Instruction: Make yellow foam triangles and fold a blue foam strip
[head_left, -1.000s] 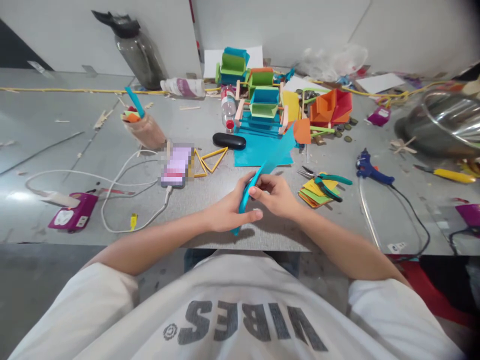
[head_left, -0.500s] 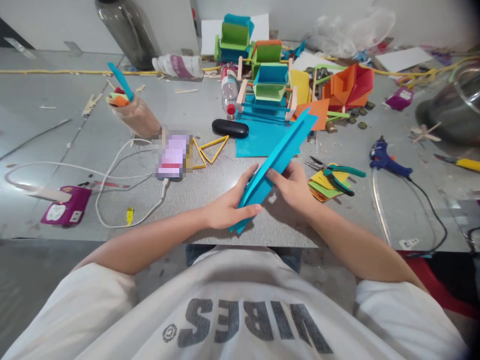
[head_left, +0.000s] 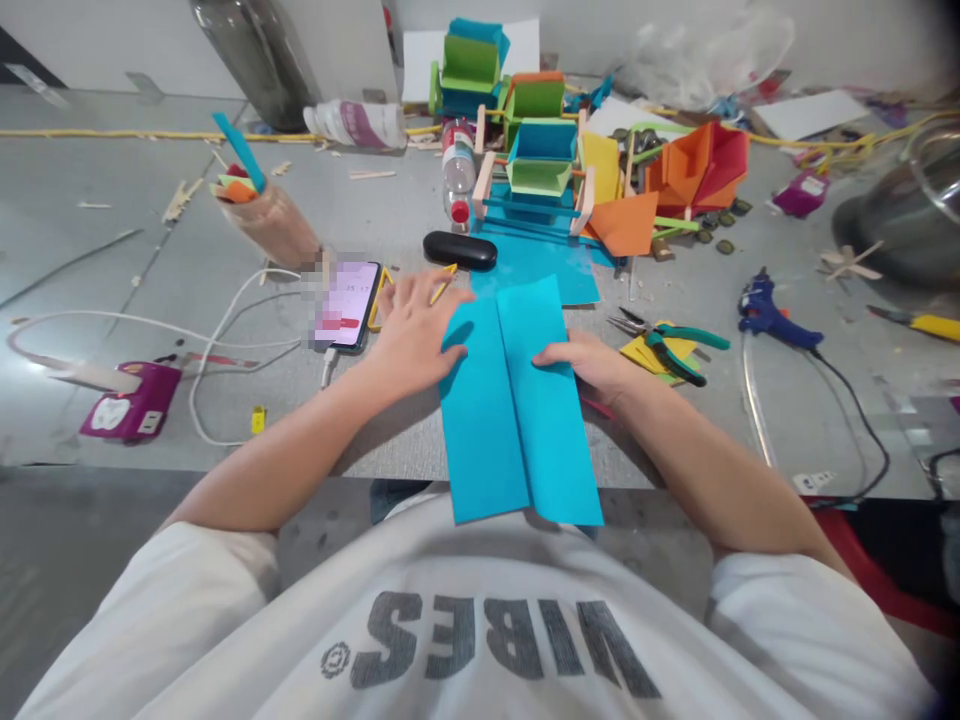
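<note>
A sheet of blue paper (head_left: 484,430) with a lengthwise crease lies half unfolded in front of me, its near end reaching past the table edge. My right hand (head_left: 592,365) grips its right side, thumb on top and fingers underneath. At the sheet's upper left, my left hand (head_left: 412,335) has its fingers spread, the thumb tip by the paper's left edge. Beyond that hand is a yellow stick triangle (head_left: 380,298), partly covered by the fingers. Another blue sheet (head_left: 555,275) lies flat just behind the creased one.
Left stand a phone (head_left: 352,300) with a white cable and a cup of paper strips (head_left: 274,225). A black case (head_left: 460,250) and paper-and-stick models (head_left: 540,165) sit farther back. Pliers (head_left: 671,345) on coloured paper and a blue glue gun (head_left: 776,310) lie to the right.
The blue paper, a narrow folded strip held up at a slant before, is now opened out and lowered toward me. My left hand has let go and moved up and left; my right still holds it.
</note>
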